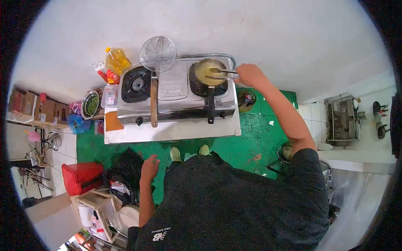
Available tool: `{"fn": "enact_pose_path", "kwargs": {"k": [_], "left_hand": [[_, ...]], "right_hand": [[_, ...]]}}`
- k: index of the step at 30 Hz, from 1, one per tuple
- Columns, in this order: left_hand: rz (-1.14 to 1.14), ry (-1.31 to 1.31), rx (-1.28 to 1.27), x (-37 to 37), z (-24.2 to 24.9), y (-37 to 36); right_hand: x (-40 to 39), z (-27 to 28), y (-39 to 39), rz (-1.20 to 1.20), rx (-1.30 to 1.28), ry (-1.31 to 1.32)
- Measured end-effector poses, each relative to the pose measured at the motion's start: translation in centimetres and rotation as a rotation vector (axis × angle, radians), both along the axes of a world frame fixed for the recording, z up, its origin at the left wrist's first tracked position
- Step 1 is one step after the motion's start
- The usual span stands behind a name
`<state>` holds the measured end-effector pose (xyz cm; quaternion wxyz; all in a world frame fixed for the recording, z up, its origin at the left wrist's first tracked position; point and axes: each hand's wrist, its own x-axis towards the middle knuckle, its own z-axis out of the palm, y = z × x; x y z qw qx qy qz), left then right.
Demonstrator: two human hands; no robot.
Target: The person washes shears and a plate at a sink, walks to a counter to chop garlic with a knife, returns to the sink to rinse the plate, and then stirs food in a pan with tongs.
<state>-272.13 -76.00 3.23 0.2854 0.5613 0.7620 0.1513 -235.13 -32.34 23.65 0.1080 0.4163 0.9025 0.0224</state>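
My right hand point(250, 76) is closed around the end of a pair of tongs point(228, 78). The tongs' two arms reach left, apart, over a small pan point(204, 64) on the right burner. Something yellowish, like oil or batter, lies in the pan; its details are too small to make out. The pan's black handle point(211, 104) points toward me, untouched. My left hand point(150, 167) hangs low by my side, empty, its fingers loosely bent and apart. A wire skimmer point(158, 53) with a wooden handle rests across the stove point(173, 90), left of the pan.
The left burner point(137, 84) holds no pot. An oil bottle point(117, 61), a red packet point(112, 77) and a plastic container point(110, 96) stand left of the stove. Farther left is a metal bowl of greens point(90, 104). A red stool-like object point(82, 178) sits on the green floor.
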Motion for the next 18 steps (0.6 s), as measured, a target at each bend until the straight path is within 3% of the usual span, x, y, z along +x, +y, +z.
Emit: {"fn": "enact_pose_path", "kwargs": {"k": [6, 9, 11, 14, 18], "left_hand": [[-0.017, 0.007, 0.029, 1.3, -1.2, -0.3], [-0.002, -0.006, 0.035, 2.2, -0.6, 0.5], [0.008, -0.032, -0.013, 2.7, -0.4, 1.6], [-0.017, -0.109, -0.036, 3.6, 0.2, 4.3], [-0.152, -0.17, 0.04, 3.5, -0.1, 7.8]], "right_hand": [[-1.4, -3.3, 0.4, 0.021, -0.028, -0.042], [-0.4, -4.0, 1.5, 0.052, -0.013, 0.07], [0.2, -3.2, 2.3, 0.004, -0.242, 0.064], [1.2, -2.1, 3.0, -0.037, -0.392, 0.153], [2.3, -0.2, 2.3, -0.066, -0.274, 0.195]]}}
